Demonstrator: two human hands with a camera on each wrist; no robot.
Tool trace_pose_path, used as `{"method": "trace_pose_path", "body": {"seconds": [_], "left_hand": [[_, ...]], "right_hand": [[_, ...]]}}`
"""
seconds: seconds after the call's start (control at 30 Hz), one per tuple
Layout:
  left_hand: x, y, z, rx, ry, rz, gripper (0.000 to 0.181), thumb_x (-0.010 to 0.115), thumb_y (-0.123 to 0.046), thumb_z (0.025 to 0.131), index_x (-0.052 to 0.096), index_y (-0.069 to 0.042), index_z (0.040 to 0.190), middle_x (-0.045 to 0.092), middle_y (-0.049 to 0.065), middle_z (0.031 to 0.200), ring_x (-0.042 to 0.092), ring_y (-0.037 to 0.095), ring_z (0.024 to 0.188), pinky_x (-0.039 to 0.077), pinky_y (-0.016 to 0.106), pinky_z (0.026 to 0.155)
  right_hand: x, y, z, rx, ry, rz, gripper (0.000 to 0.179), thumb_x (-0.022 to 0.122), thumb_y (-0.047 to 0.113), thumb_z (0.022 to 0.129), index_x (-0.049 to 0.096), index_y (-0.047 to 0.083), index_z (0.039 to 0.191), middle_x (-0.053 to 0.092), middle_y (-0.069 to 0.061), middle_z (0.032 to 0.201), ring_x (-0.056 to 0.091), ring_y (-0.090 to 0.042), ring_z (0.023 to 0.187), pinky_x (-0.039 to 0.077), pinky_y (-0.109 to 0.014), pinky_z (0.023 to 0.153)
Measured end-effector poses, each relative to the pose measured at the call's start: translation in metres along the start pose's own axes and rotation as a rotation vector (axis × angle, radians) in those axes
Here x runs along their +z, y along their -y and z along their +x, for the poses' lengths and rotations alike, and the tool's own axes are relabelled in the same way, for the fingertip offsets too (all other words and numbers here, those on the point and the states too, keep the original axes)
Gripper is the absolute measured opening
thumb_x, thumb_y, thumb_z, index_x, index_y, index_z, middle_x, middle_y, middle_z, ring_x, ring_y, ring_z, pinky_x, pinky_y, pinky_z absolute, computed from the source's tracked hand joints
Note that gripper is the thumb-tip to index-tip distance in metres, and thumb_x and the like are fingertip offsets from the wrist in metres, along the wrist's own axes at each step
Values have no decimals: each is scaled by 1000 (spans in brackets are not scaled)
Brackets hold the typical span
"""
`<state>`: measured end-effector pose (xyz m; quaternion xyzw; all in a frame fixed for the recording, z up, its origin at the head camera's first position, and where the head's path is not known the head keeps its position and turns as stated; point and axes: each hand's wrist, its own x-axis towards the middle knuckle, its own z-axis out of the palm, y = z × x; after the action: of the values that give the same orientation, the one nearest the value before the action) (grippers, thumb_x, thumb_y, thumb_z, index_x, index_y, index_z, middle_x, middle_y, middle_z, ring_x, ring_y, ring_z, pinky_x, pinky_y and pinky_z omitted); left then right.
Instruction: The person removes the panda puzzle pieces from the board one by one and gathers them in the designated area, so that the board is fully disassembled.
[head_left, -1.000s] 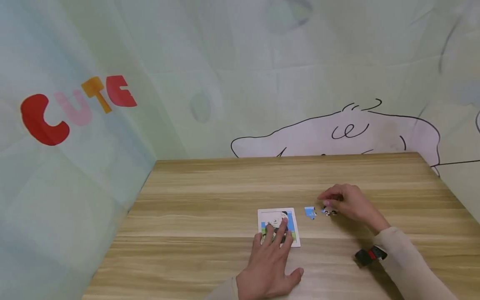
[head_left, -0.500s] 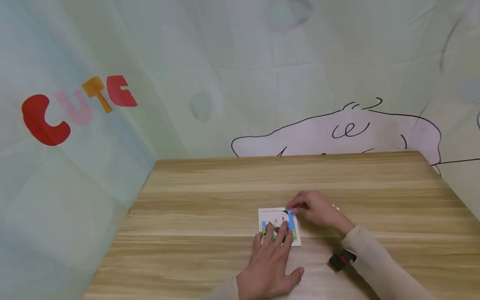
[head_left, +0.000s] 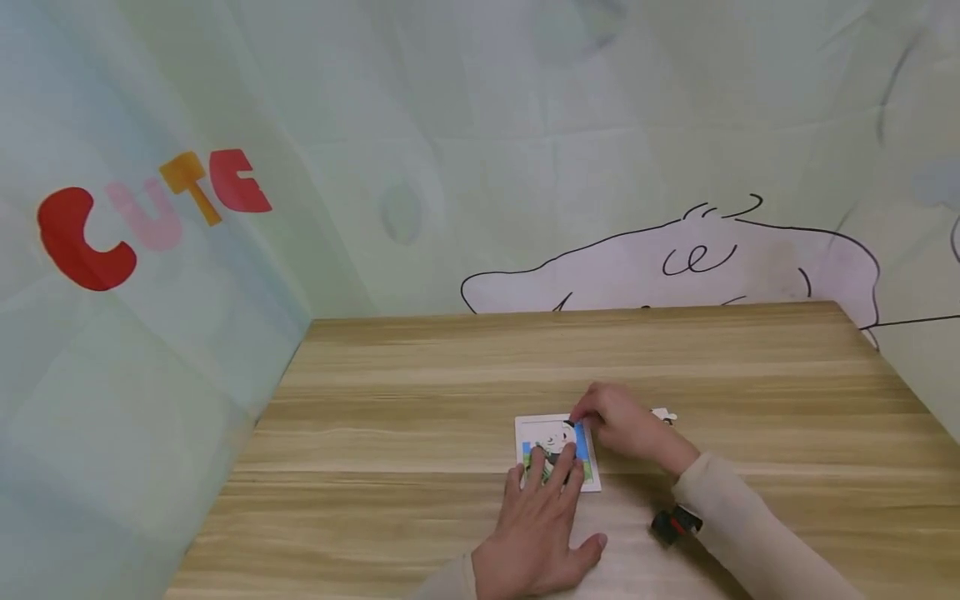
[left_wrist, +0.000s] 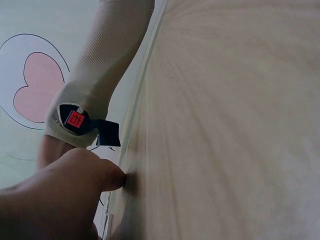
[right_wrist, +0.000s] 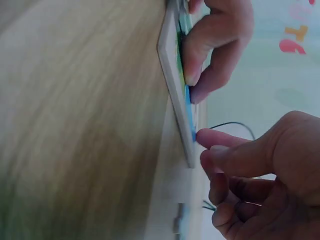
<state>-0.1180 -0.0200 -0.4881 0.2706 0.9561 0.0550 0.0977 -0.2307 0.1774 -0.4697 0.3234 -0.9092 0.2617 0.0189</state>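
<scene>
A small panda jigsaw puzzle [head_left: 551, 433] in a white frame lies on the wooden table. My left hand [head_left: 536, 529] is spread flat over its lower part, fingertips resting on the picture; the right wrist view shows those fingers [right_wrist: 212, 47] bent down onto the board. At the puzzle's top right corner is my right hand [head_left: 618, 421]. Its thumb and index finger [right_wrist: 220, 140] come together at the blue puzzle piece [right_wrist: 193, 133] there, which the fingertips mostly hide. Another puzzle piece [head_left: 663, 413], white and black, lies behind the right hand, partly covered.
The wood-grain table [head_left: 375, 400] runs back to a pale printed cloth [head_left: 420, 167] with a cartoon drawing. Colourful letters [head_left: 86, 237] decorate the cloth on the left. A black and red wrist strap [head_left: 677, 523] hangs from the right sleeve.
My right hand has moved left from the loose pieces to the puzzle's top right corner, and the blue piece has left its spot on the table. The left hand stays put.
</scene>
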Motion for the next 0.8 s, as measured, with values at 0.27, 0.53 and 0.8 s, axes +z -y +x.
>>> {"method": "trace_pose_path", "body": {"seconds": [0.27,0.53,0.8], "left_hand": [[-1,1,0,11,0,8,85,36,-72,104,35,-16,168,19,1,182,26,44,164,31,64,122],[-4,6,0,16,-3,-29,85,37,-71,104,35,-15,169,18,2,183,25,46,164,30,66,123],[-3,4,0,21,15,-10,87,36,-74,103,36,-16,168,18,1,183,28,47,163,32,65,122]], "right_hand": [[3,16,-3,-33,-2,-175,15,73,-6,89,82,1,99,74,-6,95,67,-21,89,58,-42,87],[-4,3,11,60,104,92,23,57,-10,90,75,2,98,72,-6,97,63,-17,89,57,-37,84],[-7,0,15,157,163,149,25,56,-11,86,72,5,97,71,-5,96,59,-16,87,52,-32,82]]}}
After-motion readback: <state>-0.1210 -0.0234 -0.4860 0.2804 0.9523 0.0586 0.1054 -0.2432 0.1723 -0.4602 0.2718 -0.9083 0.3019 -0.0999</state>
